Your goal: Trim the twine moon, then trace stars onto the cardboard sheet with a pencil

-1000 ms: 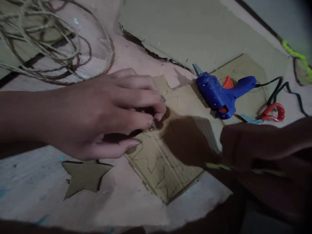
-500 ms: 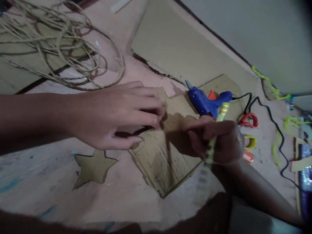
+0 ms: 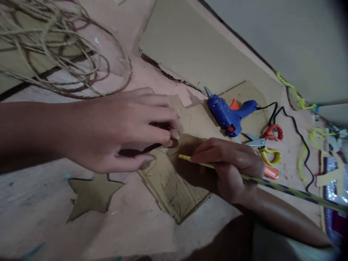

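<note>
Near the centre of the frame, the cardboard (image 3: 174,190) is partly covered by the curled left hand (image 3: 125,128), whose grip cannot be told; it should prove light and fairly stiff but easily creased, best steadied near an edge. Right of centre, the pencil (image 3: 288,192) is clasped by the right hand (image 3: 232,166); slim and rigid, it is best held near its yellow end.

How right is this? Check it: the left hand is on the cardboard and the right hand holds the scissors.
One error: the head view shows the right hand holding a pencil, not the scissors. The left hand is on the cardboard.
</note>
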`<state>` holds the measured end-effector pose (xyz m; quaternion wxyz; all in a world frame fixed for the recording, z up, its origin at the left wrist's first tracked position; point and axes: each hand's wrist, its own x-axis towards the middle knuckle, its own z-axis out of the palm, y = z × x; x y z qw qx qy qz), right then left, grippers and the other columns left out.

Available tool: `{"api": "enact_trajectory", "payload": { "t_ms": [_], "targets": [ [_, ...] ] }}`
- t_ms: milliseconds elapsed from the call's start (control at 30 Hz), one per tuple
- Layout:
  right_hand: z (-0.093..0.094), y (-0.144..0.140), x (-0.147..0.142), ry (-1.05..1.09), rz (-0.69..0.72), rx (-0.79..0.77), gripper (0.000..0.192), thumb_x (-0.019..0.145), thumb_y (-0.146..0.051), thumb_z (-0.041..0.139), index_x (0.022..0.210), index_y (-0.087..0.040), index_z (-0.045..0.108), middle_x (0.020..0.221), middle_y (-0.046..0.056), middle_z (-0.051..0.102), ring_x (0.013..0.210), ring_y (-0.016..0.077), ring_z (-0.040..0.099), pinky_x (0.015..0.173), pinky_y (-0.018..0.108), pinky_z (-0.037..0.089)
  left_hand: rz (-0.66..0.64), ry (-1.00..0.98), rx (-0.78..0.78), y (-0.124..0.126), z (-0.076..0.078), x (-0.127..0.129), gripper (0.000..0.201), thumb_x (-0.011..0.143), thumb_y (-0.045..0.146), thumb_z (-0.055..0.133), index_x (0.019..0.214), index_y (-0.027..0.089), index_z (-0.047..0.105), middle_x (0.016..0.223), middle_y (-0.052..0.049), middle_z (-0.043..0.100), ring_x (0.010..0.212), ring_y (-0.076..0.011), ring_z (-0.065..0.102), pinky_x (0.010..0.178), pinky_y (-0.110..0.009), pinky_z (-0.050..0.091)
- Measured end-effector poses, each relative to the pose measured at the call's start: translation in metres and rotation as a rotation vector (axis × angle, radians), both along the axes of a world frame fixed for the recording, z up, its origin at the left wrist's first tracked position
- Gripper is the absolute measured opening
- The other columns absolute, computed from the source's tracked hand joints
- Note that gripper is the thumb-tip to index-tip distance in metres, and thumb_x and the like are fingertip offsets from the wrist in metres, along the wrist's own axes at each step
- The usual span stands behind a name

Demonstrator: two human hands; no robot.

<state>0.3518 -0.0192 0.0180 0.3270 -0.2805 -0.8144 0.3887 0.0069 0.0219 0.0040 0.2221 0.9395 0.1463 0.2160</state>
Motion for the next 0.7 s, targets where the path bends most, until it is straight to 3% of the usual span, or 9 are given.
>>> {"api": "enact_trajectory", "payload": {
  "t_ms": [133,267,367,467,700],
  "targets": [
    [-0.0005,-0.0007,0.0019,-0.008,0.125,0.026,0.032,0.111,-0.006,0.064,0.12,-0.021,0.091,0.111,0.008,0.094,0.076,0.0145,0.085,0.062,0.023,0.066,0.023,0.004,-0.013,0.0009,-0.0016,0.0007,0.024,0.126,0.026,0.057,0.136,0.029,0.079,0.147,-0.007,0.087,0.131,-0.0307,0.077,0.113,-0.052,0.059],
    [-0.0003,0.001,0.0017,-0.018,0.058,0.032,0.039,0.113,-0.005,0.059,0.125,-0.026,0.09,0.111,0.007,0.094,0.073,0.0163,0.084,0.066,0.026,0.072,0.017,-0.001,-0.015,0.0021,-0.0042,0.0004,0.021,0.123,0.028,0.061,0.135,0.03,0.079,0.147,-0.007,0.087,0.132,-0.0327,0.077,0.118,-0.055,0.061],
    [-0.0021,0.0019,0.001,-0.007,0.144,0.032,0.035,0.113,-0.006,0.062,0.126,-0.023,0.09,0.113,0.008,0.094,0.073,0.0154,0.084,0.067,0.026,0.073,0.017,0.011,-0.009,0.0021,-0.0041,-0.0002,0.021,0.125,0.028,0.06,0.135,0.029,0.078,0.149,-0.007,0.086,0.134,-0.033,0.077,0.118,-0.055,0.061],
    [-0.0042,0.0016,0.0007,0.004,0.062,0.041,0.036,0.113,-0.004,0.06,0.123,-0.023,0.09,0.111,0.008,0.094,0.074,0.0152,0.083,0.069,0.026,0.073,0.007,0.005,-0.009,0.0021,-0.0034,0.0,0.019,0.124,0.028,0.06,0.133,0.029,0.077,0.149,-0.007,0.086,0.131,-0.0325,0.077,0.115,-0.054,0.059],
    [0.0052,0.003,0.0038,-0.058,0.167,0.002,0.031,0.11,-0.008,0.066,0.121,-0.026,0.089,0.113,0.006,0.093,0.076,0.0155,0.085,0.058,0.025,0.065,0.01,0.009,-0.012,0.0019,-0.0035,0.0002,0.018,0.125,0.028,0.059,0.135,0.03,0.074,0.149,-0.008,0.086,0.13,-0.0324,0.076,0.113,-0.054,0.058]
  ]
}}
